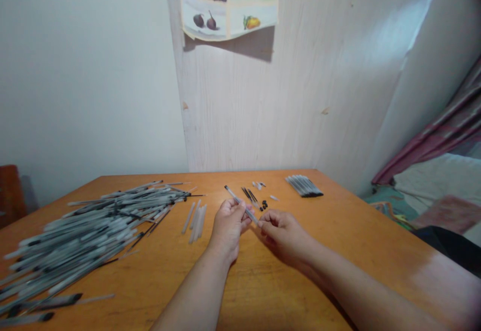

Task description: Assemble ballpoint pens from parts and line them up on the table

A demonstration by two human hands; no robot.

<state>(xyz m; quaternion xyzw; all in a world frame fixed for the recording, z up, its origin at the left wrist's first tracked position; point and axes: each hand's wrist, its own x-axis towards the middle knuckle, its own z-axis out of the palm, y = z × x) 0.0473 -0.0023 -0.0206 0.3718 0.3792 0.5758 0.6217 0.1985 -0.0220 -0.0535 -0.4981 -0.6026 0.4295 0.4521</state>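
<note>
A clear pen with a dark far end lies slantwise between my hands above the middle of the table. My left hand is closed round its barrel, thumb on top. The fingertips of my right hand pinch at the pen's near end; whether a small part sits between them is hidden. Just beyond the hands are several thin dark refills and small black caps. Left of my left hand lie several translucent pen barrels, side by side.
A large loose heap of pens and pen parts covers the table's left side. A neat row of pens lies at the back right. Small whitish pieces are near the back edge. Behind the wooden table stands a wall with fruit pictures.
</note>
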